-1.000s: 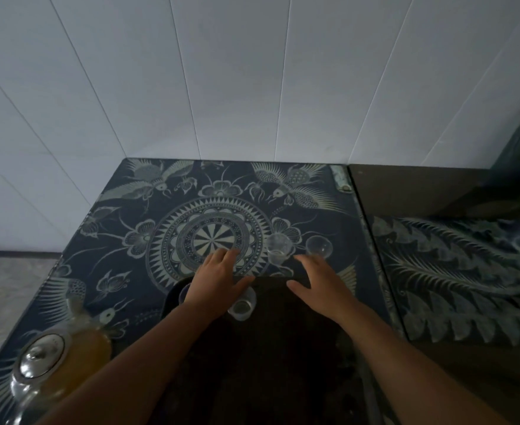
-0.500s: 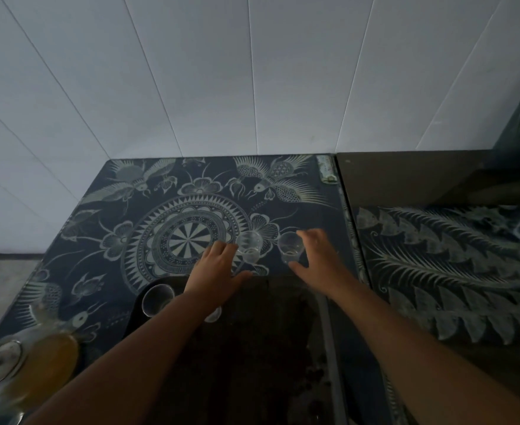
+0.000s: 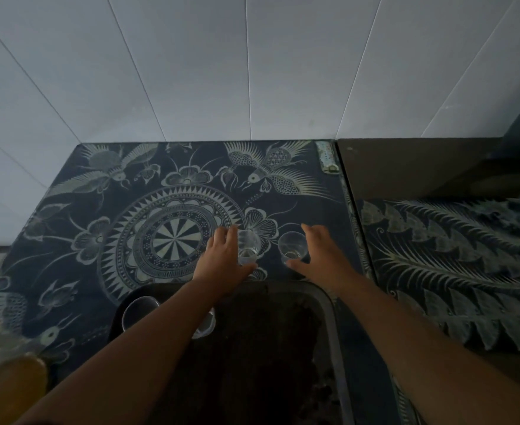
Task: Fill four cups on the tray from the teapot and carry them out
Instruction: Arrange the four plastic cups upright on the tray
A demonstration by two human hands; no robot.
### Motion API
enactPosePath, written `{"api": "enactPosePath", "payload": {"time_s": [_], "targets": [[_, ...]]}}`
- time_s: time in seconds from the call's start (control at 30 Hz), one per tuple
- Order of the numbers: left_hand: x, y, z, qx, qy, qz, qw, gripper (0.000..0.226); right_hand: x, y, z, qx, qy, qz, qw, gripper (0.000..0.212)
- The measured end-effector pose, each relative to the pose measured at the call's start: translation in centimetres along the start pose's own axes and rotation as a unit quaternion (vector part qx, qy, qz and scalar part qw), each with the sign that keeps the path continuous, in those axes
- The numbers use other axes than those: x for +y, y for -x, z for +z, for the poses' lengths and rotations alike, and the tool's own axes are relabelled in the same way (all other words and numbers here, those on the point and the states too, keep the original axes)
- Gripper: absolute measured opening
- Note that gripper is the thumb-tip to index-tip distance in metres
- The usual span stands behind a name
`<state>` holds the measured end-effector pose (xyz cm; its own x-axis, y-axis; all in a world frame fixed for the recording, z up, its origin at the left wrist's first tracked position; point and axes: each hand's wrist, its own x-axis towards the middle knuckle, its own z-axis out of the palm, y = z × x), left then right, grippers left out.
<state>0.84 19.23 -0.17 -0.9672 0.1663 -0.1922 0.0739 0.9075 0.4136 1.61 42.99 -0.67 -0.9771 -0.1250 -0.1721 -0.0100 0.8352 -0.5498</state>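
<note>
Dark patterned cloth covers the table point(image 3: 99, 240) under white wall panels. The left hand point(image 3: 222, 259) and right hand point(image 3: 323, 256) are both spread, fingers straight and thumbs splayed. Each brackets a clear glass, the inner cup point(image 3: 248, 245) and the outer cup point(image 3: 292, 246); whether they touch cannot be told. Behind the wrists lies the tray point(image 3: 329, 302), holding a third cup point(image 3: 139, 311) and a fourth cup point(image 3: 206, 326) half under the left forearm. The teapot point(image 3: 13, 381) sits far back-left. Slick glasses standing this close could clink or tip if both are taken together. Four cups, one tray, one teapot.
</note>
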Motion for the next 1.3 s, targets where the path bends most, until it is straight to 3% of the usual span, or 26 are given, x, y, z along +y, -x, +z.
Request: {"api": "enactPosePath", "payload": {"time_s": [0.17,0.37,0.57,0.8,1.3], "targets": [[0.0,-1.2,1.1,-0.010,0.027,0.000,1.000,0.101,-0.3,-1.2,1.0,-0.001,-0.036,0.011,0.999,0.095],[0.3,-2.2,1.9,0.012,0.047,-0.014,0.999,0.082,-0.1,-1.8,1.8,0.017,-0.021,0.007,1.000,0.081],[0.4,-2.5,2.0,0.016,0.072,-0.018,0.997,0.074,0.1,-2.2,2.1,0.014,-0.054,0.020,0.998,0.080],[0.4,-2.5,1.4,-0.001,0.088,-0.015,0.996,0.075,-0.2,-1.8,2.2,0.016,-0.063,0.018,0.998,0.083],[2.3,3.2,-0.3,0.045,0.102,0.013,0.994,0.080,-2.1,3.0,0.9,0.047,-0.052,-0.017,0.997,0.082]]}}
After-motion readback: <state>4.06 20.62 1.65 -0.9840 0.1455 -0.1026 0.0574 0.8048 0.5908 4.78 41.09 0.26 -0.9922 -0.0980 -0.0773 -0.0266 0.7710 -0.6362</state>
